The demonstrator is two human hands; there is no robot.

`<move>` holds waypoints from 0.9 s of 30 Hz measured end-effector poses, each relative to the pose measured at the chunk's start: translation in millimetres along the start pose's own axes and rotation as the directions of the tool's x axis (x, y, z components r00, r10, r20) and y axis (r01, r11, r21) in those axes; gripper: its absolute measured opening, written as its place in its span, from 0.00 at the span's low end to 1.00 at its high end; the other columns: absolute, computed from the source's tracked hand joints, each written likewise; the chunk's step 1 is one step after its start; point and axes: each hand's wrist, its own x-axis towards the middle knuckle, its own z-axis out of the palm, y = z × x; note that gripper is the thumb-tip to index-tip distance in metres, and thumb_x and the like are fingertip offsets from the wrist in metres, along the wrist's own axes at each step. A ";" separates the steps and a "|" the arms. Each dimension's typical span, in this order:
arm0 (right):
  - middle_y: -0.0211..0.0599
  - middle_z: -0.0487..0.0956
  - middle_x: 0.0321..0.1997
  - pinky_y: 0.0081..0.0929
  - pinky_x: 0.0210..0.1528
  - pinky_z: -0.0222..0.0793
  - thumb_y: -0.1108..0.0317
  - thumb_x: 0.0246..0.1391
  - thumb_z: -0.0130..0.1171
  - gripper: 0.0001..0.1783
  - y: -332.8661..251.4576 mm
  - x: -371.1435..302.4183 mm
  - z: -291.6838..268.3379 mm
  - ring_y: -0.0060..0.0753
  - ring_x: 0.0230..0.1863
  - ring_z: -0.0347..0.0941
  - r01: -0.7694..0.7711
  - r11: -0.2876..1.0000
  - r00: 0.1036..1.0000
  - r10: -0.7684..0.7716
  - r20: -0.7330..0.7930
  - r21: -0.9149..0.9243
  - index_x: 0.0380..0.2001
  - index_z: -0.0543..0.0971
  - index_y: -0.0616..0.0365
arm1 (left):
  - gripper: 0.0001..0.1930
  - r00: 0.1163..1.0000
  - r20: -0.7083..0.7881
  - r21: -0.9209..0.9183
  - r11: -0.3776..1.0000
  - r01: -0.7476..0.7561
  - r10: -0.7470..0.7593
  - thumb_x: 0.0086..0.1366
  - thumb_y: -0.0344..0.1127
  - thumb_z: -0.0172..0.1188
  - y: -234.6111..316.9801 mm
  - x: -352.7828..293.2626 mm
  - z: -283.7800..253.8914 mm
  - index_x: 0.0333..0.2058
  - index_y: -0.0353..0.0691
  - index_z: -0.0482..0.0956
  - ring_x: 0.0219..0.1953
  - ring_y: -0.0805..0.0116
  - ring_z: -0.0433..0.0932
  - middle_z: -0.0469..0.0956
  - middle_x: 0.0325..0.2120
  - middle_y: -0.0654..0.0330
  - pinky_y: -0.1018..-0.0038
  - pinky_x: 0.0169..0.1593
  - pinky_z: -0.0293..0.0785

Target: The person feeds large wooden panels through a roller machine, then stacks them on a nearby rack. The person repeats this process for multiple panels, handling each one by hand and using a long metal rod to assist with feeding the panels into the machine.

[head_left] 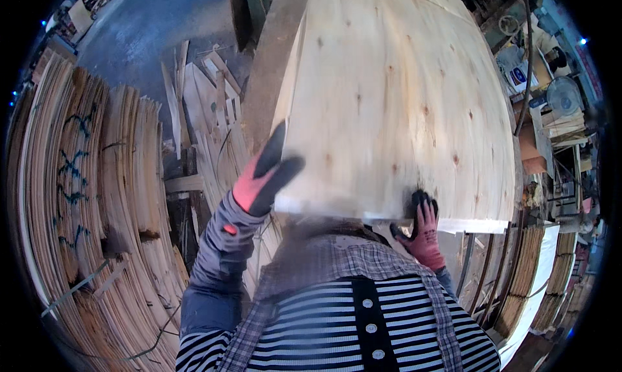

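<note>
A wide, pale sheet of wood veneer (389, 106) with brown knots lies on the bench in front of me. My left hand (259, 181), in a red and black glove, is at the sheet's near left corner. Its thumb and fingers are spread apart, slightly blurred, with nothing held between them. Gloved the same way, my right hand (424, 232) is at the near edge, right of the middle. Its dark fingertips press on top of the sheet, and the thumb sits at the edge. What lies under that edge by the right hand is mostly hidden.
Tall stacks of veneer sheets (78, 177) stand at my left, one with blue marks. Broken wood strips (214, 106) litter the floor beyond them. More stacked sheets (521, 288) are at lower right. A cluttered shelf with a clear round container (564, 96) lines the right side.
</note>
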 end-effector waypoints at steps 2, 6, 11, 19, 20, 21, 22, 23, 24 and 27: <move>0.55 0.53 0.57 0.50 0.59 0.39 0.53 0.25 0.67 0.50 1.1 6.7 -2.4 0.58 0.58 0.46 0.050 0.999 0.991 -0.048 -0.122 0.008 0.53 0.56 0.62 | 0.29 0.999 0.002 -0.384 0.923 -0.029 0.032 0.57 0.29 0.50 8.4 -1.3 5.5 0.56 0.31 0.49 0.53 0.65 0.60 0.59 0.52 0.51 0.76 0.55 0.55; 0.52 0.53 0.58 0.49 0.59 0.42 0.55 0.24 0.68 0.52 0.8 19.7 -6.4 0.55 0.59 0.47 0.049 0.998 0.994 -0.046 -0.098 0.033 0.54 0.55 0.61 | 0.30 0.800 -0.004 0.487 0.700 -0.522 0.599 0.57 0.31 0.52 -68.4 -5.1 -5.9 0.55 0.33 0.50 0.53 0.64 0.61 0.59 0.52 0.52 0.75 0.54 0.56; 0.52 0.53 0.58 0.50 0.58 0.41 0.52 0.26 0.66 0.51 0.0 8.7 5.4 0.56 0.59 0.47 0.005 0.997 1.000 -0.004 -0.013 0.073 0.54 0.55 0.62 | 0.33 0.942 -0.140 0.385 0.893 -0.233 0.306 0.49 0.26 0.52 -77.5 -2.8 -21.5 0.56 0.39 0.51 0.53 0.60 0.58 0.56 0.54 0.52 0.70 0.55 0.54; 0.54 0.58 0.54 0.53 0.58 0.40 0.50 0.25 0.66 0.46 -6.5 7.6 -0.4 0.56 0.57 0.49 -0.066 0.991 0.996 0.057 -0.075 -0.119 0.48 0.62 0.63 | 0.11 0.908 -0.009 0.478 0.800 -0.364 0.419 0.39 0.25 0.51 -5.6 7.5 -25.3 0.26 0.37 0.75 0.50 0.56 0.61 0.64 0.44 0.47 0.64 0.55 0.52; 0.52 0.59 0.54 0.54 0.57 0.41 0.62 0.26 0.64 0.39 4.6 5.8 5.2 0.56 0.56 0.52 -0.022 0.993 0.975 -0.003 -0.223 -0.112 0.47 0.62 0.62 | 0.10 0.873 -0.075 0.435 0.804 -0.406 0.481 0.41 0.28 0.52 3.8 9.2 -21.9 0.27 0.35 0.74 0.46 0.59 0.65 0.68 0.39 0.50 0.65 0.53 0.55; 0.51 0.61 0.53 0.54 0.57 0.42 0.68 0.25 0.60 0.37 5.0 16.2 -2.1 0.56 0.55 0.54 0.034 0.992 0.942 -0.073 -0.328 -0.125 0.47 0.63 0.61 | 0.10 0.830 -0.142 0.403 0.797 -0.450 0.540 0.43 0.30 0.52 13.4 9.7 -17.7 0.27 0.33 0.72 0.43 0.61 0.68 0.72 0.34 0.52 0.66 0.50 0.57; 0.50 0.62 0.52 0.54 0.56 0.44 0.73 0.23 0.56 0.36 3.5 27.6 -15.3 0.56 0.54 0.55 0.086 0.986 0.892 -0.139 -0.430 -0.141 0.46 0.64 0.61 | 0.12 0.816 -0.195 0.314 0.822 -0.474 0.545 0.46 0.34 0.52 9.6 8.4 -21.5 0.29 0.33 0.71 0.41 0.62 0.69 0.72 0.34 0.52 0.68 0.47 0.60; 0.48 0.65 0.50 0.53 0.55 0.46 0.76 0.18 0.50 0.36 1.6 30.1 -25.7 0.55 0.51 0.59 0.037 0.984 0.904 -0.107 -0.414 -0.174 0.44 0.67 0.60 | 0.14 0.798 -0.253 0.223 0.836 -0.502 0.547 0.49 0.37 0.52 4.4 5.4 -26.6 0.31 0.32 0.70 0.40 0.63 0.70 0.72 0.34 0.52 0.69 0.44 0.63; 0.48 0.68 0.46 0.48 0.53 0.52 0.74 0.18 0.51 0.33 -1.8 35.3 -31.3 0.54 0.49 0.61 -0.020 0.998 0.890 -0.008 -0.456 -0.056 0.40 0.70 0.60 | 0.16 0.779 -0.306 0.134 0.835 -0.534 0.547 0.52 0.41 0.52 1.5 3.9 -30.0 0.33 0.32 0.69 0.38 0.64 0.71 0.72 0.34 0.51 0.70 0.41 0.66; 0.46 0.71 0.41 0.38 0.46 0.63 0.71 0.16 0.55 0.31 -0.9 89.3 -58.0 0.49 0.42 0.67 0.132 0.990 0.913 -0.143 -0.383 -0.054 0.37 0.74 0.57 | 0.17 0.781 -0.362 0.581 0.779 -0.238 0.509 0.55 0.31 0.48 -44.3 2.6 -61.7 0.44 0.31 0.64 0.44 0.60 0.68 0.68 0.43 0.50 0.69 0.46 0.65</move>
